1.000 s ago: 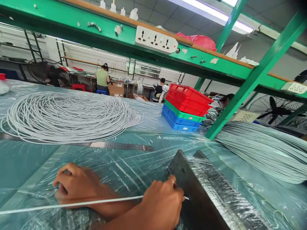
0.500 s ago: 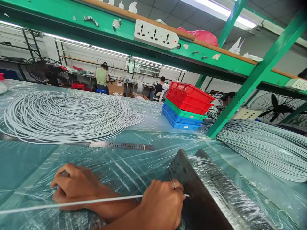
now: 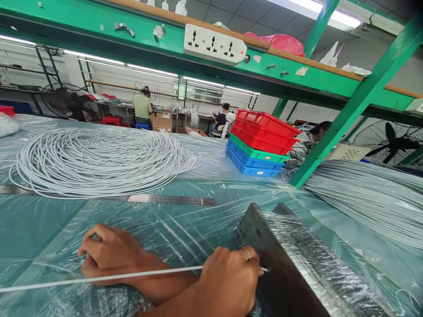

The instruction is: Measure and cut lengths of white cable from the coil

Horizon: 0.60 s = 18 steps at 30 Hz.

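My forearms cross, so my left hand is on the right side of the view and my right hand on the left. The left hand, with a ring on one finger, is closed around a thin white cable. A short tip of the cable shows past its fingertips, against the dark side of a metal block. From that hand the cable runs left, passing in front of the right wrist and out of view. The fingers of my right hand are curled over the plastic-covered table; what they hold, if anything, is hidden.
Behind the hands lie a steel ruler and a big coil of white cable. Stacked red, green and blue trays stand beside a green post. More cable lies at right. A power strip hangs overhead; people sit farther back.
The whole view has shifted slightly, so hands and block appear a little farther right. Both hands keep the same pose, and the cable stays in my left hand.
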### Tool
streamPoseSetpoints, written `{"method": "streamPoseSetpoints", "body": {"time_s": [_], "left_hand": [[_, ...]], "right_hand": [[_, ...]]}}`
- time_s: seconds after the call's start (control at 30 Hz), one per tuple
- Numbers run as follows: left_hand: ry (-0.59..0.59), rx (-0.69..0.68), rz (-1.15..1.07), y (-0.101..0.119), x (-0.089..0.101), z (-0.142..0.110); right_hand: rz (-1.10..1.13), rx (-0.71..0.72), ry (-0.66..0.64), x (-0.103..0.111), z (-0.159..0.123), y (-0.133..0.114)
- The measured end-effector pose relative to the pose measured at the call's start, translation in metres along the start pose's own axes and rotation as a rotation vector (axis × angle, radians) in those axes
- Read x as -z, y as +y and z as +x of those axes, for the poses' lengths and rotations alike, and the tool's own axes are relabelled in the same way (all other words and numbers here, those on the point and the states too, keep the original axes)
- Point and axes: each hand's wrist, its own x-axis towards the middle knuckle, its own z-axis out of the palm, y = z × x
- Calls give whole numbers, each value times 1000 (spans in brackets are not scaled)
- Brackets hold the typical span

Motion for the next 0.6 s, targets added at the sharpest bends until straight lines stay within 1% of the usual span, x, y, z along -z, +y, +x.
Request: {"method": "streamPoseSetpoints", "body": {"time_s": [0.07, 0.2, 0.23, 0.3, 0.4, 0.47, 0.53, 0.6], "left_hand": [[16, -12, -16, -1, -1, 0], [11, -16, -10, -1, -2, 0], [31, -21, -3, -1, -3, 0], [116, -40, 4, -1, -8, 0], [263, -96, 15, -4, -16, -1], [315, -126, 39, -5, -18, -2], [328, -145, 66, -5, -16, -2], [296, -160, 83, -4, -12, -1]], "right_hand": [[-7, 31, 31, -1, 0, 2], [-36, 85, 95, -2, 0, 3], [-40, 88, 106, -2, 0, 3], [-31, 92, 116, -2, 0, 2], [-10, 78, 103, 0, 1, 1], [-10, 56, 84, 2, 2, 1], [-12, 37, 51, 3, 2, 0], [4, 12, 7, 4, 2, -1]]}}
